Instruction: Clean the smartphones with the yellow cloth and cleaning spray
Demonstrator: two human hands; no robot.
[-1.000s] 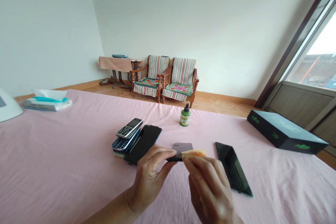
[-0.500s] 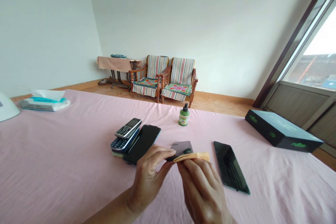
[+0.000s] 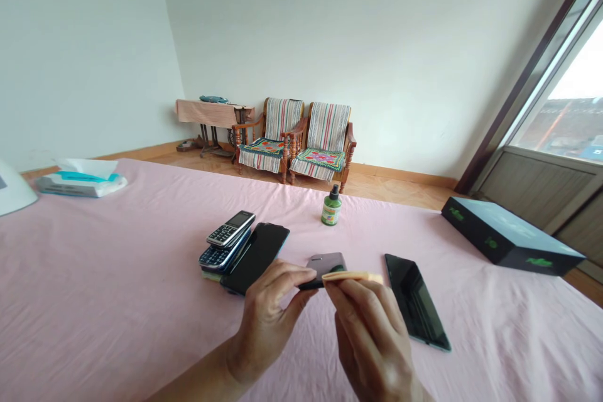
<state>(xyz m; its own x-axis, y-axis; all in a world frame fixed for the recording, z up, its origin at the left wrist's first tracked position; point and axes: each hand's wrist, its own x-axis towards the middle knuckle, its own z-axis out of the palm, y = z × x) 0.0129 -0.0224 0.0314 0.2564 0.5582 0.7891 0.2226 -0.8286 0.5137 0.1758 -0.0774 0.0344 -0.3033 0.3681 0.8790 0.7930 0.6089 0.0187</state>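
My left hand (image 3: 273, 308) pinches a small greyish-purple phone (image 3: 327, 261) by its near left corner, thumb below and fingers above. My right hand (image 3: 372, 326) is closed on a folded yellow cloth (image 3: 355, 276), which lies along the phone's near edge and hides part of it. Just left of my hands are a large black phone (image 3: 259, 251) and a stack of keypad phones, with a silver and black one (image 3: 232, 230) on top and a blue one (image 3: 221, 255) under it. To the right lies another black smartphone (image 3: 417, 301), screen up.
A green spray bottle (image 3: 331, 208) stands beyond my hands on the pink sheet (image 3: 141, 276). A black box (image 3: 509, 235) sits at the right and a tissue pack (image 3: 82, 182) at the far left. Two wooden chairs (image 3: 320, 138) stand against the back wall.
My right hand and the yellow cloth have slid a little to the right along the phone's edge. My left hand keeps its hold on the phone.
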